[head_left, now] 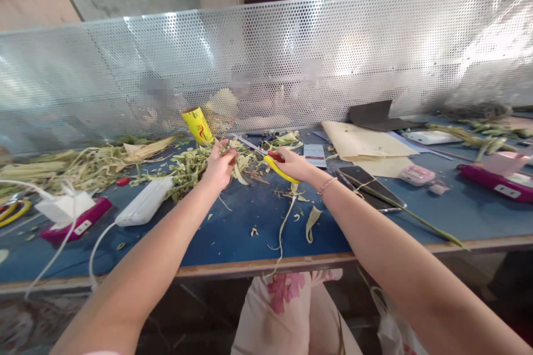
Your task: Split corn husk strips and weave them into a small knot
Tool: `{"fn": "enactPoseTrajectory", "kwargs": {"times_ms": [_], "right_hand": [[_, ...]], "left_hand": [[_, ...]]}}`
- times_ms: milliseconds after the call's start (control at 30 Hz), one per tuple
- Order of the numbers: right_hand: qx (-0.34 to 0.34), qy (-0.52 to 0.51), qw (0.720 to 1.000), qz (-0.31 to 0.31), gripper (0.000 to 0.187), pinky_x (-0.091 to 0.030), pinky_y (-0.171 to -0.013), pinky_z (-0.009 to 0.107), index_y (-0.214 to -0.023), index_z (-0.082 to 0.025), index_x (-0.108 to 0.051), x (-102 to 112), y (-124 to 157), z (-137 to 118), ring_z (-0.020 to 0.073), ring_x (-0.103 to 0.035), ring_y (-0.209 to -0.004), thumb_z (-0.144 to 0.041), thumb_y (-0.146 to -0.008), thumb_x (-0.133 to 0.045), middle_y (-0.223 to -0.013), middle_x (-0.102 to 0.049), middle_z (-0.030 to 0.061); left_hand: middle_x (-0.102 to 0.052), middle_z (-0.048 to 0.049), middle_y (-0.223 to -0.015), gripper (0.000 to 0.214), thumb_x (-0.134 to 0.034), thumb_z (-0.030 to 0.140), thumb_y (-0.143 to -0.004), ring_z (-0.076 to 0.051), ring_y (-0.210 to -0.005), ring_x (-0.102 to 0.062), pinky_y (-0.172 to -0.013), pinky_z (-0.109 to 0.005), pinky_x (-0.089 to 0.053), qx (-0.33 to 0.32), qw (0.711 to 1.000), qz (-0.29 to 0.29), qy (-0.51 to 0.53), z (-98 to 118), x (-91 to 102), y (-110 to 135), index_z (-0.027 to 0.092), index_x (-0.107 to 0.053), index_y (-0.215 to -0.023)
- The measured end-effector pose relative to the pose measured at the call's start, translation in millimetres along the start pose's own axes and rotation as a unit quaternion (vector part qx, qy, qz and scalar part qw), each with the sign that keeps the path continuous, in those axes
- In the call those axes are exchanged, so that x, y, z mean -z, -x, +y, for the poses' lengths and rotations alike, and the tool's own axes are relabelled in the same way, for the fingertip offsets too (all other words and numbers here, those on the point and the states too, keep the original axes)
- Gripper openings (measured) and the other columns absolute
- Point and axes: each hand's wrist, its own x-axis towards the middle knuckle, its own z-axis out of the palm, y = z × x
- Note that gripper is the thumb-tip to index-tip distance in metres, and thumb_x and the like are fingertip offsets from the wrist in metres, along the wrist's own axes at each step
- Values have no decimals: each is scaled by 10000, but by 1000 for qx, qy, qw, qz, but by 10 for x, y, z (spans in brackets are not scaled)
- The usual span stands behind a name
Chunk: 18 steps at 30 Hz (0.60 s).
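Note:
My right hand [291, 165] grips a pair of scissors [272, 165] with yellow and red handles. Their metal blades point left and away from me, toward my other hand. My left hand [220, 165] is at the dried plant scraps [191, 169], its fingers curled and close together. A pale leaf strip [240, 172] lies right by its fingertips; whether the fingers pinch it or something else is too small to make out. Behind that hand stands a tilted yellow can [197, 125]. Below the scissors, a long thin dried strand [283, 227] runs over the table's front edge.
A white power bank or adapter [144, 201] and a magenta power strip [77, 222] with cables lie left. At right are a dark tablet [372, 188], brown paper sheets [370, 141], a long green stem [420, 219] and another magenta strip [495, 182]. A perforated metal screen [266, 55] closes the back.

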Motion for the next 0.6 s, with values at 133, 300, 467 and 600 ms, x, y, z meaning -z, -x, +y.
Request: {"fn": "enactPoseTrajectory", "kwargs": {"times_ms": [133, 300, 467, 600], "right_hand": [[-6, -12, 1000, 9, 309, -387, -605, 254, -791, -178, -473, -18, -31, 46, 156, -537, -724, -484, -741, -481, -847, -616, 52], [-15, 2, 1000, 3, 269, -374, -603, 248, -777, -179, -458, 9, -19, 47, 158, -533, -731, -445, -749, -484, -857, -612, 56], [-23, 8, 1000, -19, 248, -369, -592, 244, -810, -171, -484, 54, 36, -26, 157, -533, -723, -411, -749, -502, -847, -610, 56], [-19, -16, 1000, -11, 275, -385, -600, 245, -855, -163, -504, 16, 17, -21, 156, -544, -728, -417, -751, -499, -858, -618, 58]], "left_hand": [[-602, 52, -675, 385, -589, 45, -610, -98, -569, -596, -597, -255, -482, 21, 1000, 4, 2, 53, -59, 79, 236, -437, -908], [-607, 49, -668, 345, -603, 37, -612, -105, -614, -627, -647, -268, -517, 32, 999, -3, 25, 95, -53, 79, 228, -464, -863], [-596, 45, -670, 283, -656, 91, -600, -95, -634, -626, -680, -268, -529, 4, 999, 2, 42, 59, 5, 13, 201, -467, -779], [-580, 48, -650, 296, -686, 142, -582, -92, -595, -608, -628, -259, -526, -11, 1000, -4, 10, 45, -4, 26, 193, -456, -761]]}}
